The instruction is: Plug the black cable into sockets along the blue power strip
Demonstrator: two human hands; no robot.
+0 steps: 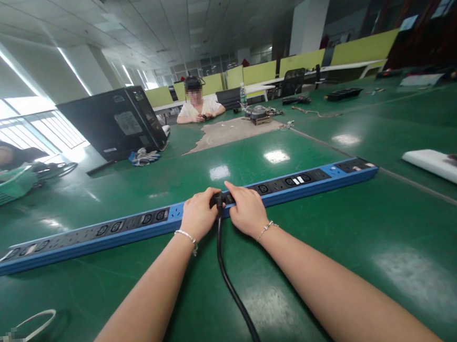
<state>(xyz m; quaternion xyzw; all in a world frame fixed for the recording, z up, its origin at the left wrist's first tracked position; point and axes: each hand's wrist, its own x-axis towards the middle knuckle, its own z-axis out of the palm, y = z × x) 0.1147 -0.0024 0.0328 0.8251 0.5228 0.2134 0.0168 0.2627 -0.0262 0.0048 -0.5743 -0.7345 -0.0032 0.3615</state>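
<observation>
A long blue power strip (176,212) with black sockets lies slantwise across the green table. At its middle, my left hand (198,213) is closed around a black plug (218,199), which sits at the strip's socket face; how deep it is in a socket is hidden. From the plug a thick black cable (232,286) runs down toward my body. Just right of the plug, my right hand (249,208) rests on the strip, fingers wrapped over its front edge and top, thumb side near the plug.
Beyond the strip stand a black computer case (118,124) and gloves (144,156). A green basket (6,189) is at left, a white object (442,167) at right. Across the table sits a person (197,107), near a metal part (259,113) and a bottle (242,95).
</observation>
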